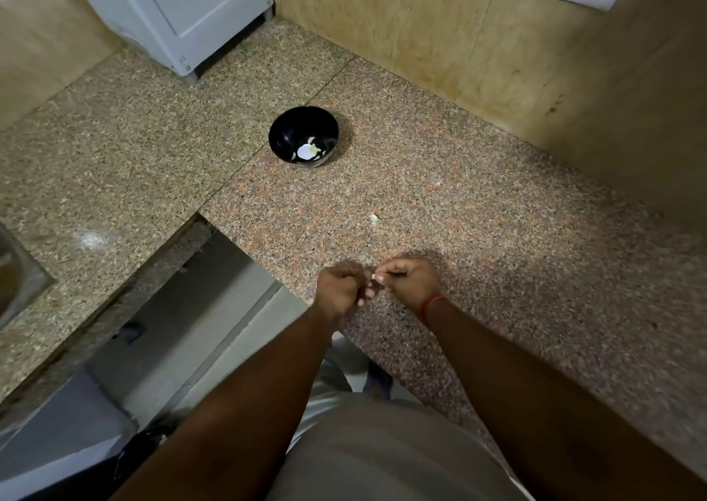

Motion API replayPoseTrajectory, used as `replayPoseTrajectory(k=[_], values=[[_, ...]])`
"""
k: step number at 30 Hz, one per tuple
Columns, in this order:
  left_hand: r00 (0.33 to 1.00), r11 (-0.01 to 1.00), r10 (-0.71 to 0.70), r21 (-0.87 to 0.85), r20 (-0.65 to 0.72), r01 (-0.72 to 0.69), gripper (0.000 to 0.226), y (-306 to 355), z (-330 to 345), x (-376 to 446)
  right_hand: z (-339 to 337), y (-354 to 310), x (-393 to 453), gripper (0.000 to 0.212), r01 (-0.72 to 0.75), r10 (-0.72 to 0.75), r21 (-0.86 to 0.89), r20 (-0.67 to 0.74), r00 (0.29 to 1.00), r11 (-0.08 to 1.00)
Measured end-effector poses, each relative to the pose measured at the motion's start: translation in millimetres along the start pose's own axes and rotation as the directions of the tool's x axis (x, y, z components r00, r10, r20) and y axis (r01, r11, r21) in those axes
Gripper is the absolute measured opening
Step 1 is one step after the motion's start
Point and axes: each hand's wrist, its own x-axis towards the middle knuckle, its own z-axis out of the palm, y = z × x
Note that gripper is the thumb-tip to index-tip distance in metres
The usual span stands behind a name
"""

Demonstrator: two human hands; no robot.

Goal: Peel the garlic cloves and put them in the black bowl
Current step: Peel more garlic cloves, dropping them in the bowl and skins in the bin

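Pinching small pale garlic clove (372, 276) between curled left hand (338, 290) and right hand (411, 278) for peeling leverage; round glossy black bowl (303, 136) waits beyond, well apart.

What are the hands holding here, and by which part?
Both hands, left hand and right hand, pinch something small and pale between their fingertips, likely a garlic clove; the grip hides which part.

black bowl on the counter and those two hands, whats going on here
A person is working at a garlic clove pinched between the left hand and the right hand, low over the granite counter. The black bowl sits farther back, apart from the hands, with a few pale pieces inside. A small pale scrap lies between them.
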Motion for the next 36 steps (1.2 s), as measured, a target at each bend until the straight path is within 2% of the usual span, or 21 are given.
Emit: replayPoseTrajectory(k=[3, 5, 9, 13, 16, 19, 21, 24, 27, 28, 30, 33, 36], values=[[0.998, 0.989, -0.059, -0.14, -0.005, 0.058, 0.016, -0.1, 4.3, 0.9, -4.1, -9.3, -2.1, 0.013, -0.23, 0.213, 0.256, 0.091, 0.973, 0.939], [0.996, 0.98, -0.089, -0.181, -0.018, 0.085, 0.013, 0.2, 8.3, -0.4, -6.6, -13.1, -0.6, 0.021, -0.323, 0.307, 0.333, 0.103, 0.946, 0.886], [0.993, 0.977, -0.108, -0.187, -0.04, 0.099, 0.015, -4.7, 11.0, -1.1, -6.4, -13.6, 1.6, 0.029, -0.38, 0.37, 0.332, 0.095, 0.924, 0.863], [0.992, 0.974, -0.127, -0.191, -0.026, 0.12, 0.012, -4.6, 9.3, 0.4, -7.0, -10.9, 6.3, 0.026, -0.399, 0.375, 0.314, 0.135, 0.917, 0.862], [0.995, 0.987, -0.097, -0.132, -0.016, 0.094, 0.015, -0.7, 6.7, -0.3, -8.4, -16.5, 5.3, 0.015, -0.381, 0.359, 0.23, 0.131, 0.924, 0.896], [0.999, 1.0, -0.023, -0.006, -0.032, 0.023, 0.018, 0.7, 6.7, 1.1, -8.1, -20.2, 1.5, 0.001, -0.301, 0.295, 0.094, 0.072, 0.953, 0.949], [0.998, 0.992, 0.054, 0.119, -0.045, -0.048, 0.022, 0.1, 7.6, 2.5, -4.6, -18.3, 0.7, 0.005, -0.228, 0.228, 0.01, 0.016, 0.973, 0.973], [0.976, 0.901, 0.214, 0.393, -0.036, -0.183, 0.026, -2.7, 9.0, 3.6, 1.7, -12.6, 1.1, 0.011, -0.034, 0.018, -0.271, -0.063, 0.998, 0.962], [0.953, 0.817, 0.301, 0.528, -0.046, -0.233, 0.024, -3.0, 14.2, 2.5, 5.3, -10.9, -1.3, 0.026, 0.015, -0.067, -0.377, -0.125, 0.99, 0.926], [0.957, 0.832, 0.286, 0.508, -0.051, -0.221, 0.024, -2.0, 16.0, 1.1, 5.5, -9.9, -1.0, 0.028, 0.007, -0.063, -0.37, -0.14, 0.988, 0.929], [0.976, 0.912, 0.213, 0.365, -0.035, -0.186, 0.023, -1.3, 16.1, -1.1, 5.3, -9.7, -0.2, 0.023, -0.023, -0.021, -0.303, -0.141, 0.99, 0.953], [0.993, 0.976, 0.115, 0.188, -0.004, -0.113, 0.022, 1.1, 11.6, -1.8, 0.9, -12.9, -0.2, 0.012, -0.089, 0.079, -0.143, -0.076, 0.994, 0.986], [0.996, 0.986, 0.089, 0.146, -0.03, -0.084, 0.017, 1.4, 10.4, -0.3, -4.9, -16.6, -2.1, 0.012, -0.069, 0.069, -0.185, -0.003, 0.998, 0.98]])
